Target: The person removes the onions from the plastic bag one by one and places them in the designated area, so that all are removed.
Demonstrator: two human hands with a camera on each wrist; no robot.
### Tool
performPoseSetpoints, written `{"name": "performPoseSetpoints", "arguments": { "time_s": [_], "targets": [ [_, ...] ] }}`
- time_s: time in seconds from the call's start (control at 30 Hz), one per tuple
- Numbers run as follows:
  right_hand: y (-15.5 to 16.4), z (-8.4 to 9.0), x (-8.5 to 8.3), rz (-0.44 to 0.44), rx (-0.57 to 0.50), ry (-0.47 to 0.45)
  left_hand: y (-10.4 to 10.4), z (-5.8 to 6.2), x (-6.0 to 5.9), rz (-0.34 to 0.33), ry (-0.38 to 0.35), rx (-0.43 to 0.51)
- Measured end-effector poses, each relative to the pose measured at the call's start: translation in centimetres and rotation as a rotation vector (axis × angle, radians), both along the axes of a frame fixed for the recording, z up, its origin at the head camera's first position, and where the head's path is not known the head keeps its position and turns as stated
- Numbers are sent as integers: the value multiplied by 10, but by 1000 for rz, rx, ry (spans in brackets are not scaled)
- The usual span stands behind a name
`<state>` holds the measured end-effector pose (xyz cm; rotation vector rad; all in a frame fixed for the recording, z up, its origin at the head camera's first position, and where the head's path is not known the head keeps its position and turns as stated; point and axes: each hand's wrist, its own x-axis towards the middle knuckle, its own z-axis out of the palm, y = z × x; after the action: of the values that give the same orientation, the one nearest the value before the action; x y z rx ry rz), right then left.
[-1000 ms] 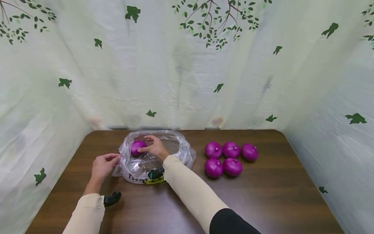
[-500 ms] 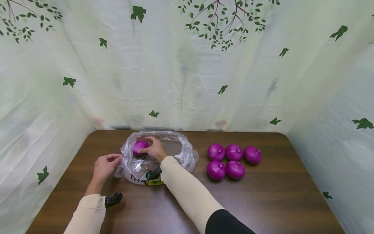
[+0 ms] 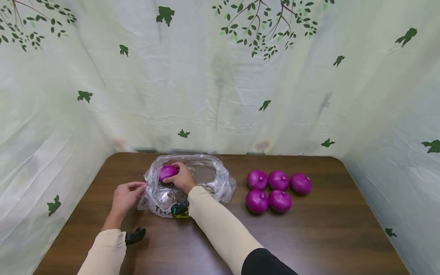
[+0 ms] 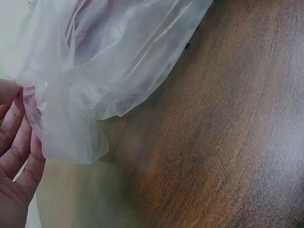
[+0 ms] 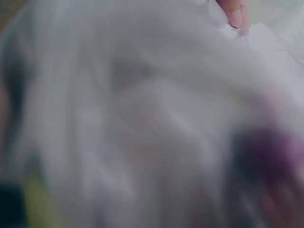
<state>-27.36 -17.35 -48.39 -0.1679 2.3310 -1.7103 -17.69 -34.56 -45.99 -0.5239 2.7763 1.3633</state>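
A clear plastic bag [image 3: 209,179] lies open on the brown table [image 3: 309,233]. My right hand [image 3: 181,176] reaches into it and grips a purple onion [image 3: 166,172] inside the bag's left part. My left hand [image 3: 128,193] pinches the bag's left edge [image 4: 57,123] between its fingers [image 4: 19,142]. The right wrist view is blurred, showing only bag plastic and a purple smear [image 5: 266,152].
Several more purple onions [image 3: 278,189] sit in a cluster on the table to the right of the bag. Leaf-printed curtains [image 3: 220,76] close off the back and both sides. The bag carries black lettering and a yellow-green patch [image 3: 180,215] at its near side.
My right hand and the onion have sunk slightly lower into the bag. The left hand keeps its hold on the bag's edge.
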Motion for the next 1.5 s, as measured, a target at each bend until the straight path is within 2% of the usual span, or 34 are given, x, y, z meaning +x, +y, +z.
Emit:
{"name": "performPoseSetpoints", "arguments": {
  "time_s": [0.27, 0.43, 0.87, 1.17, 1.37, 1.5],
  "targets": [
    [13, 7, -1, -13, 42, 17, 6, 1, 0, -8, -9, 7],
    [21, 13, -3, 3, 106, 52, 7, 2, 1, 2, -16, 9],
    [48, 18, 3, 18, 171, 68, 10, -4, 3, 9, -48, 3],
    [76, 31, 5, 39, 224, 88, 13, -2, 3, 22, -9, -29],
    [95, 37, 5, 63, 204, 119, 10, -1, 1, 20, -5, -46],
    [104, 38, 8, 69, 164, 95, 9, -1, 2, 13, -12, -55]
  ]
}}
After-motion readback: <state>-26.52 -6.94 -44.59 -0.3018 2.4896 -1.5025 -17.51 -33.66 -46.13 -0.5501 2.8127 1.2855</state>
